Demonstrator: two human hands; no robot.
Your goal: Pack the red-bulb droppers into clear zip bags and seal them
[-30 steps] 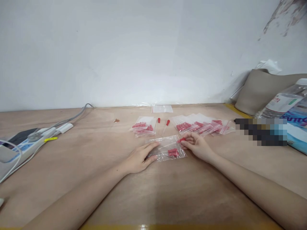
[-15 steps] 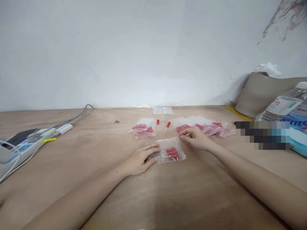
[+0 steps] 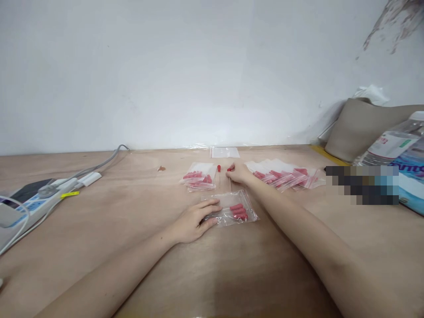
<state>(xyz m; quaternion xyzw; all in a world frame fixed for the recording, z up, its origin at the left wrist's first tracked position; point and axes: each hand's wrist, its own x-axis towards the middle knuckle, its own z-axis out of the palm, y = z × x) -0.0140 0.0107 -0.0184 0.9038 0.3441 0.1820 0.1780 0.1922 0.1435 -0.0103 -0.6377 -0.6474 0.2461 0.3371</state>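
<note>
My left hand (image 3: 195,218) lies flat, fingers spread, on the left end of a clear zip bag (image 3: 232,211) that holds several red-bulbed droppers. My right hand (image 3: 239,173) reaches farther back and its fingers pinch the red bulb of a loose dropper (image 3: 229,169) lying on the table. A second loose dropper (image 3: 219,169) lies just left of it.
A small stack of filled bags (image 3: 198,176) sits behind my left hand; a fanned row of filled bags (image 3: 286,174) lies at the right. Empty bags (image 3: 224,152) lie by the wall. A power strip with cables (image 3: 39,196) is left; a water bottle (image 3: 391,143) and beige bag (image 3: 361,126) right.
My right hand left the bag's opening and moved back and left to the loose dropper. The left hand stayed on the bag.
</note>
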